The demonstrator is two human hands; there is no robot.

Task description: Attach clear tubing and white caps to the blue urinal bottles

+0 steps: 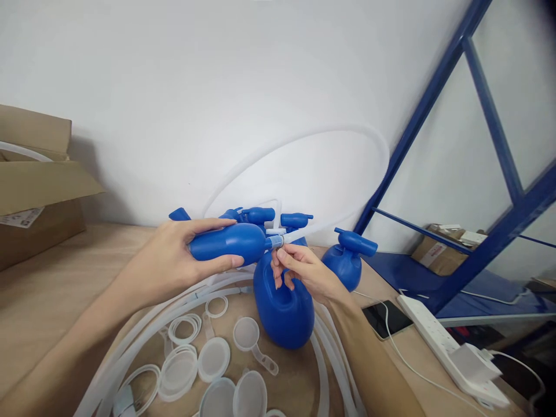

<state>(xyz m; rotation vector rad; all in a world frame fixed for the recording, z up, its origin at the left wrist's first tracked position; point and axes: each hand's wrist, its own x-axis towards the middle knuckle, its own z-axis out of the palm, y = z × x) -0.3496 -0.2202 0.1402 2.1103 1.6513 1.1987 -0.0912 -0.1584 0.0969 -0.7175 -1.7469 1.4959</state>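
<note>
My left hand [195, 255] is wrapped round a blue moulded plastic bottle [237, 242] lying on its side, its narrow neck facing right. The end of a whitish translucent hose [299, 234] sits at that neck. My right hand [299, 269] pinches the hose end, where a small ring [281, 242] shows between the fingertips. From there the hose rises in a wide loop against the wall. Just below my right hand, a second blue bottle with a hollow handle [284, 313] rests on the table, partly covered by my fingers.
Coiled hoses [130, 341], white round lids [214, 359] and sealing rings [185, 329] lie in front. Another blue bottle [343, 263], a phone [387, 318] and a power strip [452, 347] are on the right, beside a blue metal frame [417, 121]. A cardboard box [39, 231] stands left.
</note>
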